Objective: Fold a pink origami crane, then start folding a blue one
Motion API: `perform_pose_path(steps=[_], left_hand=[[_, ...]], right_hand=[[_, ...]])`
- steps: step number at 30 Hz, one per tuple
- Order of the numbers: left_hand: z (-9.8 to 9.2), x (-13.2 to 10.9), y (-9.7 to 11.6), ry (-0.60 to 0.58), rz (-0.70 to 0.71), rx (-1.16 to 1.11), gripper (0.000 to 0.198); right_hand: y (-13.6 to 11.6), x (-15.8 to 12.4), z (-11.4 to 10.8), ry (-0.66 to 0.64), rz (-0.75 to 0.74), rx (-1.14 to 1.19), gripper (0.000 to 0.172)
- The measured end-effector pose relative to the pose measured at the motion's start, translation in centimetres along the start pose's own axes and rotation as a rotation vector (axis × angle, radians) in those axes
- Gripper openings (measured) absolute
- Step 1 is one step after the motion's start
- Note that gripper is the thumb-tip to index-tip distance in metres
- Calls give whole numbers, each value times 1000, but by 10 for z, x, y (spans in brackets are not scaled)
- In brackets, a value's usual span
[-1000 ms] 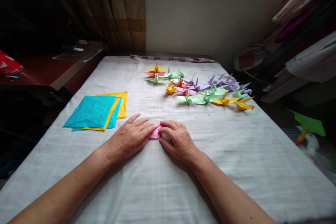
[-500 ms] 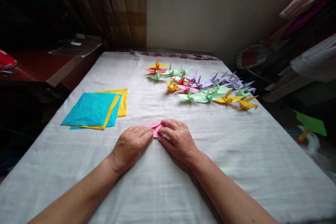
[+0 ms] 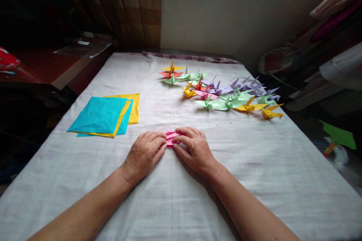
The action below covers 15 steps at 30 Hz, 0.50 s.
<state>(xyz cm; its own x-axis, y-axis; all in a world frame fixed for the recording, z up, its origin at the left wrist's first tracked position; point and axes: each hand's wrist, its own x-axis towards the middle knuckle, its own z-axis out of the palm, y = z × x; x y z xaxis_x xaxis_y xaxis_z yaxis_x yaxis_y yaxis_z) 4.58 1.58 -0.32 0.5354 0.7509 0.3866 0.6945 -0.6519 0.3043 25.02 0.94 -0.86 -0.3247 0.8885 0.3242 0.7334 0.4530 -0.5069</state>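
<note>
A small folded piece of pink origami paper (image 3: 170,139) lies between my hands at the middle of the table, with crease lines across it. My left hand (image 3: 145,150) grips its left end, fingers pressed together and the thumb along the near side. On the right end, my right hand (image 3: 194,148) is closed with thumb and fingertips on the paper. Both hands cover the paper's ends, so only its middle shows. Beyond my left hand lies a loose stack of blue and yellow paper sheets (image 3: 97,115).
Several folded paper cranes (image 3: 228,104) in green, yellow, purple, red and pink stand in rows at the back right. A white cloth (image 3: 175,196) covers the table. Left of it is a brown wooden surface with a clear plastic bag (image 3: 87,47). Clothes hang at the right.
The pink paper now looks narrower, with long creases running across it. Both hands stay on its ends, the left fingers slightly more curled. The whole view has shifted a little.
</note>
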Motion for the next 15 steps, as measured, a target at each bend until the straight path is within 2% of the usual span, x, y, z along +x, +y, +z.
perform_pose_path(steps=[9,15], left_hand=[[-1,2,-1,-5,-24,-92,16],[2,3,0,5,-87,-54,15]], right_hand=[[-3,5,7,27,87,-11,5],[-5,6,10,50,122,11,5]])
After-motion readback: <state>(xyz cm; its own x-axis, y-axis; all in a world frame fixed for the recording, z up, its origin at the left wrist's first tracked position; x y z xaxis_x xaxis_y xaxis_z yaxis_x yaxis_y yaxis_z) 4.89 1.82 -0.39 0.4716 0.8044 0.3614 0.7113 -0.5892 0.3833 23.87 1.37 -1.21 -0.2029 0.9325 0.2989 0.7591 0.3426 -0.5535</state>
